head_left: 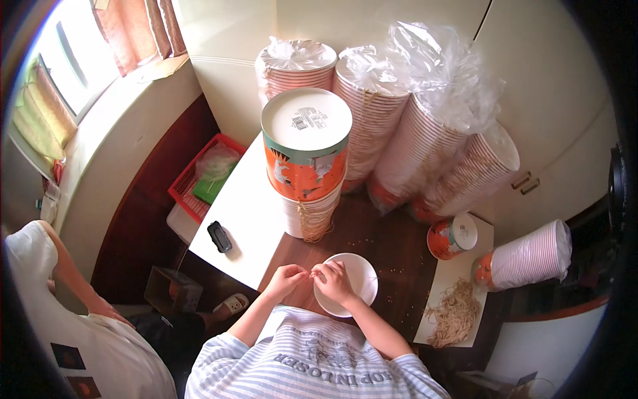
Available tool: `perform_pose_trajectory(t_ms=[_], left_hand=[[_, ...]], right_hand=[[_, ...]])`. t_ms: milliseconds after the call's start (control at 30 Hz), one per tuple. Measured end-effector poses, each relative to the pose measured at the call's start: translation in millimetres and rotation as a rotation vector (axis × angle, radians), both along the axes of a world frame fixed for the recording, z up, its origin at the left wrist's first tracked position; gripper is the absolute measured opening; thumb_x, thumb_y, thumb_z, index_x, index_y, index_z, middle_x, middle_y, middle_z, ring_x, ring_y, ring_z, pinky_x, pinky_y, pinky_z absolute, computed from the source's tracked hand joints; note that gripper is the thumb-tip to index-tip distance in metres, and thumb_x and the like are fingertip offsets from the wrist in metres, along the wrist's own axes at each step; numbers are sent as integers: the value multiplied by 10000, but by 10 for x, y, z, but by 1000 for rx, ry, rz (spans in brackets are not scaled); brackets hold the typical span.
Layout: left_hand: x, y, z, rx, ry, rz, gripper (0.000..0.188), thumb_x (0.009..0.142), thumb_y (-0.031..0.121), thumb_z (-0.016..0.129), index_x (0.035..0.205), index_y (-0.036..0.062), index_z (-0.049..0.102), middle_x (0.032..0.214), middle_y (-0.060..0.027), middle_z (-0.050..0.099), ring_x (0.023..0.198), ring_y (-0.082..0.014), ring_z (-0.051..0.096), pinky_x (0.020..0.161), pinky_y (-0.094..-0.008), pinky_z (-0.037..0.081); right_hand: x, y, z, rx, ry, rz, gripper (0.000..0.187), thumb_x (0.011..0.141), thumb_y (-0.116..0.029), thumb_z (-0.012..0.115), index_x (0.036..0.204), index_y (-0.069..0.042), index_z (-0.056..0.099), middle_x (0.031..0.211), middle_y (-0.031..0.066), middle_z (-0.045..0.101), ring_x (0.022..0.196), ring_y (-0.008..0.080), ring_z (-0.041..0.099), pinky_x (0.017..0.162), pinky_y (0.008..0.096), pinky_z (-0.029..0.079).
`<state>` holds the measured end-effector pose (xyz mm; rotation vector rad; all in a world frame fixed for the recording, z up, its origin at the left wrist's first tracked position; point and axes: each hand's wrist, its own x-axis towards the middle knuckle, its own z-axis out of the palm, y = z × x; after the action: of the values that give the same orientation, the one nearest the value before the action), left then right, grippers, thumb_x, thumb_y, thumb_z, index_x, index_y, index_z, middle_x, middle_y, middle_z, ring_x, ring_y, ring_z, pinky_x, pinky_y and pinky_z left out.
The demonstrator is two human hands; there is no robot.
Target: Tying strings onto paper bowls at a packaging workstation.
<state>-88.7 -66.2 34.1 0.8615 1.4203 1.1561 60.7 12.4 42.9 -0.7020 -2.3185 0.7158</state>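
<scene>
Close to my body, a white round tub or bowl sits with its open mouth up on the dark brown tabletop. Over its left rim my left hand and my right hand meet, fingertips pinched together. Whatever they hold is too small to make out; a thin thread-like line may show near them. My right hand covers part of the tub's inside. Beyond my hands, an orange and green printed paper bucket stands upside down on a stack of white paper buckets, with loose strings hanging from the stack.
Tall bagged bucket stacks line the back wall. To the right are a single bucket, a tipped stack and a pile of beige cords. At left lie a black object and a red basket; another person is nearby.
</scene>
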Motion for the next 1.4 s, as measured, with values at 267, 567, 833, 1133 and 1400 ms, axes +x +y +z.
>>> perform_pose_trajectory(t_ms=[267, 567, 833, 1133, 1400], left_hand=[[12, 33, 97, -257, -229, 2, 141, 820, 151, 549, 825, 16, 586, 706, 29, 552, 656, -40, 480, 574, -170, 388], [79, 1, -104, 39, 80, -32, 134, 769, 138, 619, 815, 17, 583, 759, -11, 540, 673, -75, 499, 613, -213, 417], [83, 1, -73, 43, -581, 61, 56, 824, 86, 544, 845, 35, 556, 830, -24, 594, 726, -83, 546, 657, -193, 432], [113, 86, 77, 66, -151, 13, 139, 816, 91, 566, 905, -15, 581, 810, -41, 603, 759, -86, 552, 685, -204, 450], [76, 135, 156, 33, -165, 61, 162, 827, 115, 555, 892, -31, 579, 802, -33, 596, 747, -97, 552, 680, -215, 450]], right_hand=[[15, -16, 3, -20, -1, -28, 183, 650, -78, 653, 775, -131, 530, 730, -41, 571, 716, 155, 536, 678, 319, 361], [141, 0, 126, -157, -34, -30, 93, 708, -131, 635, 777, -98, 582, 738, 15, 609, 700, 193, 576, 700, 328, 381], [338, 67, 184, -563, 81, -44, 117, 784, -120, 566, 890, -71, 565, 779, 85, 617, 706, 203, 612, 611, 301, 482], [327, 193, 575, -595, -108, 138, 170, 776, -118, 568, 936, -68, 540, 763, 80, 600, 702, 186, 597, 637, 308, 471], [347, 322, 392, -426, -211, 168, 246, 717, -161, 627, 891, -36, 506, 823, 57, 550, 592, 113, 525, 568, 255, 445]])
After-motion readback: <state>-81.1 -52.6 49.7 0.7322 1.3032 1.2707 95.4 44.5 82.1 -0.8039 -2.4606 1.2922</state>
